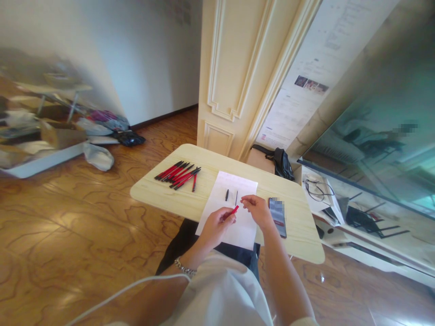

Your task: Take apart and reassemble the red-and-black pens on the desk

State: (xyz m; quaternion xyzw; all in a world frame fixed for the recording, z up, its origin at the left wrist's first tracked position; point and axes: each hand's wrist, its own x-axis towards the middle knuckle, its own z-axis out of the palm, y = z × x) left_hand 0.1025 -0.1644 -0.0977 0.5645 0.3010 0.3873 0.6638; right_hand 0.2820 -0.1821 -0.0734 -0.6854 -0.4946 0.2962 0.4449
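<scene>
My left hand (216, 225) is closed around a red pen barrel (234, 210) whose tip pokes out toward the right. My right hand (257, 209) is pinched just beside that tip; what its fingers hold is too small to make out. Both hands hover over a white sheet of paper (244, 185) on a small pale wooden table (170, 192). On the paper, just beyond my hands, lie a small black pen part (227, 194) and a thin refill (236, 198). A pile of several red-and-black pens (179, 174) lies on the table's left side.
A dark phone (277, 216) lies on the table right of my right hand. A black bag (282, 163) sits behind the table by a cream door. A glass TV stand with cables (356, 213) is on the right; clutter lies on the wooden floor at left.
</scene>
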